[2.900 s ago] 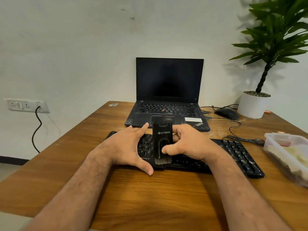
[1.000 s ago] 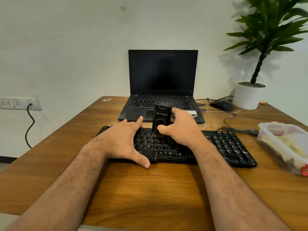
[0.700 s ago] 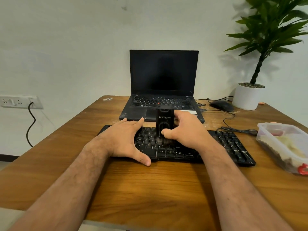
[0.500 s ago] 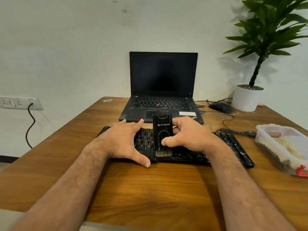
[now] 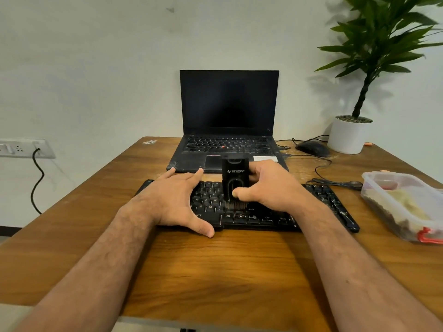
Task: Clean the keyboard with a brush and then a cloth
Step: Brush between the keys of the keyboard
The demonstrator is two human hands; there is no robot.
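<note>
Keyboard point(image 5: 318, 202) lies across the middle of the bench point(image 5: 215, 271), near its front edge. Left hand point(image 5: 172, 202) rests flat on its left part, fingers straight and spread. Right hand point(image 5: 271, 188) grips the black brush point(image 5: 235, 180) upright, bristles touching the keys.

Both bare forearms extend forward from the lower corners and converge toward the centre. The left hand point(image 5: 176, 200) lies palm down, fingers straight and spread, thumb stretched out toward the viewer, pressing flat on the surface beneath it. The right hand point(image 5: 268, 188), just beside the left, has its fingers curled round an upright object, the thumb across its near face. Both wrists are nearly straight, and the hands do not touch.
</note>
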